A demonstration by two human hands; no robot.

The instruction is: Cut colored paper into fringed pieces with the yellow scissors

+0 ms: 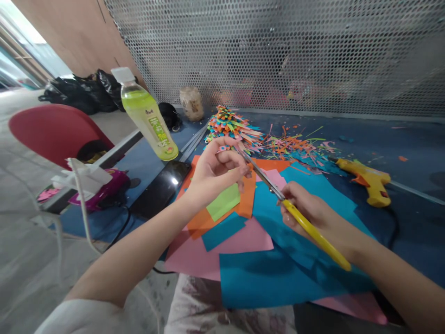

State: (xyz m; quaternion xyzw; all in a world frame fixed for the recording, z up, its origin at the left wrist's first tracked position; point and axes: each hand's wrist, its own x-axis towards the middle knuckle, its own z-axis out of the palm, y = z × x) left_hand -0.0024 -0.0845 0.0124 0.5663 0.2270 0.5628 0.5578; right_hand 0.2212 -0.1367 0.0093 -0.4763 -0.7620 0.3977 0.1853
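My right hand (309,208) is wrapped round a pair of scissors (313,229) with yellow handles. Their metal blades point up and left, the tips close to the fingers of my left hand (220,169). My left hand is curled, thumb and fingertips drawn together; anything between them is too small to make out. Beneath both hands lie overlapping sheets of blue paper (264,278), pink paper (198,255), orange paper (247,204) and green paper (222,204). Just beyond my left hand stands a cone-shaped pile of many-coloured paper strips (229,125).
Loose paper scraps (299,146) spread to the right of the pile. A yellow glue gun (370,181) lies at right. On the left are a drink bottle (149,118), a black phone (162,188), a magenta device with cables (104,190) and a red chair (59,130). Perforated metal (278,55) backs the table.
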